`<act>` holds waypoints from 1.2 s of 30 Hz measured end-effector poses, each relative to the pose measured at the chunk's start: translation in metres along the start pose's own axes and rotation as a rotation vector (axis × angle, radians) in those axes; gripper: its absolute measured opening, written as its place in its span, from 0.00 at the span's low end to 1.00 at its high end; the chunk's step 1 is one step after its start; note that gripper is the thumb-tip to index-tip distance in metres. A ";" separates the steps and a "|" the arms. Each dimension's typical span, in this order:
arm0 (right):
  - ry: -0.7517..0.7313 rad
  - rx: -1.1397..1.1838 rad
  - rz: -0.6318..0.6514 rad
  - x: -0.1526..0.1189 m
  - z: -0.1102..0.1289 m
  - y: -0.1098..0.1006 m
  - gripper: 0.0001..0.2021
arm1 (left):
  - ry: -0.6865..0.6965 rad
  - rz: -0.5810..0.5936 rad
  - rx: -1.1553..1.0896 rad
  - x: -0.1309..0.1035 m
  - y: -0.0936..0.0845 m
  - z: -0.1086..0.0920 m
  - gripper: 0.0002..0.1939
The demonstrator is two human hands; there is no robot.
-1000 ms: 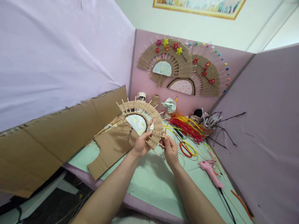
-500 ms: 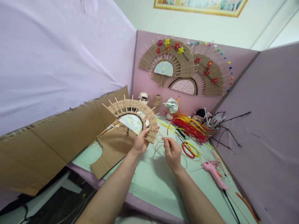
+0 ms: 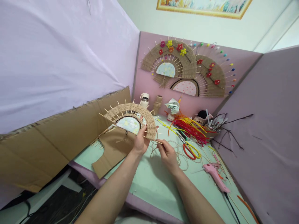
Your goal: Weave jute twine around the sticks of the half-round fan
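Left hand [image 3: 140, 142] has a snug grip on the woven fan [image 3: 129, 123] near its right end, over the bench [image 3: 151, 182]. Right hand [image 3: 168, 154] is pinching some twine [image 3: 156, 141] tight beside that end.

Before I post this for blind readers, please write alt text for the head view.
The left hand holds a half-round woven piece; the right hand pinches something thin by its lower end. Scissors and a pink glue gun lie to the right on the green table.
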State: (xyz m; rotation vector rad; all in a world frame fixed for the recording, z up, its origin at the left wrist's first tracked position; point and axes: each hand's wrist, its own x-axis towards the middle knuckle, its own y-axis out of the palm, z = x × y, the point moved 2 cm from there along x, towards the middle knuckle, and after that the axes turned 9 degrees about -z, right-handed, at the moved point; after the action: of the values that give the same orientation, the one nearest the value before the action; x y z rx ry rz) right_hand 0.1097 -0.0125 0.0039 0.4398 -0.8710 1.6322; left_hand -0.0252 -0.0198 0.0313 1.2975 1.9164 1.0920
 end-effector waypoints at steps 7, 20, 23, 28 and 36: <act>-0.020 0.047 0.110 -0.008 0.009 0.009 0.10 | 0.054 -0.080 -0.002 -0.001 -0.001 -0.003 0.21; -0.075 -0.078 -0.234 0.006 0.005 -0.016 0.06 | -0.057 -0.087 0.231 -0.001 -0.001 0.006 0.09; 0.013 -0.087 -0.280 0.010 -0.004 -0.019 0.08 | -0.079 -0.051 0.248 -0.003 0.001 0.006 0.09; 0.070 -0.084 -0.232 0.013 -0.009 -0.019 0.10 | -0.221 0.050 0.170 -0.005 0.002 0.007 0.12; -0.061 -0.102 -0.205 0.017 -0.007 -0.028 0.07 | -0.488 0.235 0.106 -0.009 -0.003 0.007 0.16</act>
State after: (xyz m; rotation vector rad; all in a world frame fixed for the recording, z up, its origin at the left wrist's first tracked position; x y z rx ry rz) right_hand 0.1331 0.0059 0.0195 0.4930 -0.9196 1.3861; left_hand -0.0172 -0.0266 0.0254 1.6987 1.4990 0.6961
